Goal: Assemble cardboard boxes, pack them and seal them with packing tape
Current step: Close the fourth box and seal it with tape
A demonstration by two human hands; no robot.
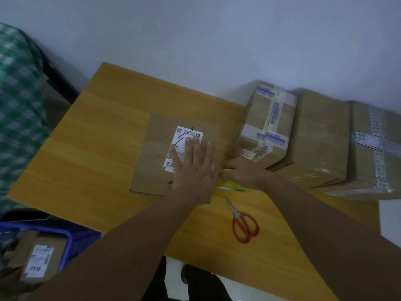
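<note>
Head view: a wooden table (97,148) seen from above, set against a pale wall, with both bare forearms reaching in from the near edge.
Cardboard box (152,157): lies near the middle of the table with its broad face up. A white shipping label (184,137) with barcodes and a black pen scrawl is stuck on that face.
Left hand (191,170): pressed flat on the right part of the box top, fingers straight and spread and gripping nothing. The fingertips cover the lower part of the label.
Right hand (240,172): at the right edge of the box, just beside the left hand, with its fingers curled down around a yellow object (227,184).
Yellow object: mostly hidden under the hand. A green and white mark shows on it, but what it is cannot be told.
Scissors (245,224): red-handled and closed, lying on the table near the right hand, blades pointing far-left toward the yellow object.
Taped parcels: three sealed cartons are packed together at the far right of the table, one with purple-printed tape (267,127), one plain brown (321,135) and one with striped tape (373,153).
Blue basket (80,240): off the table at near left, holding a labelled carton (41,259).
Green checked cloth (17,105): along the left edge, blurred.
</note>
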